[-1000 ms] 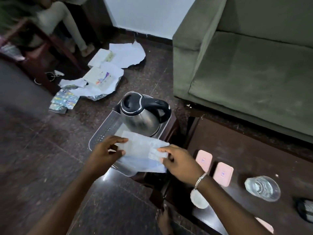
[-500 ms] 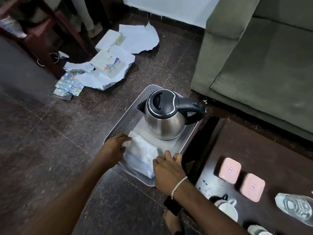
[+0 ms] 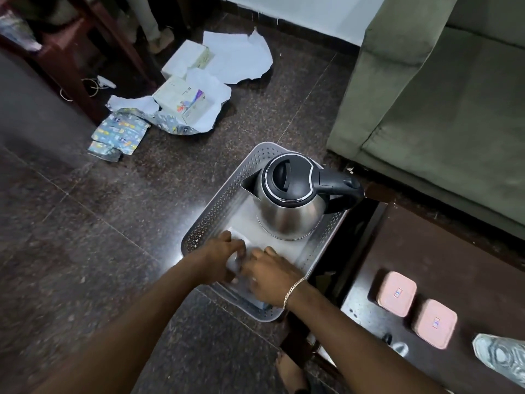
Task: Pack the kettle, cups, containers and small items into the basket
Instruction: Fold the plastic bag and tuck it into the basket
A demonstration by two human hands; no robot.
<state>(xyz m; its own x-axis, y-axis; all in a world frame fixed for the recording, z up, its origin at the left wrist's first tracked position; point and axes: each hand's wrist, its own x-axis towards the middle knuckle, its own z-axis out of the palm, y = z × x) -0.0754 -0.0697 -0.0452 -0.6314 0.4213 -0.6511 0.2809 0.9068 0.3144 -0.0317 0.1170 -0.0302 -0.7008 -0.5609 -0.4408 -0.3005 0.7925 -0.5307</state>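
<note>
A grey perforated basket (image 3: 211, 214) stands on the dark floor. A steel kettle (image 3: 289, 206) with a black lid and handle stands upright in its far half. My left hand (image 3: 220, 258) and my right hand (image 3: 270, 275) are both down in the near half of the basket, pressing on a clear plastic packet (image 3: 237, 264) that is mostly hidden under them. Both hands are blurred. Two pink-lidded containers (image 3: 396, 292) sit on the dark table at right, beside a clear glass cup (image 3: 500, 355) at the frame's edge.
A dark wooden table (image 3: 443, 251) stands right of the basket, with a green sofa (image 3: 440, 103) behind it. Torn wrapping paper and white boxes (image 3: 187, 100) litter the floor at the back left, near a red-brown shelf (image 3: 74, 66). A bare foot (image 3: 289, 371) shows below.
My hands have lowered the plastic packet from above the basket into its near half and now press it flat. The view has shifted, so the basket sits nearer the centre.
</note>
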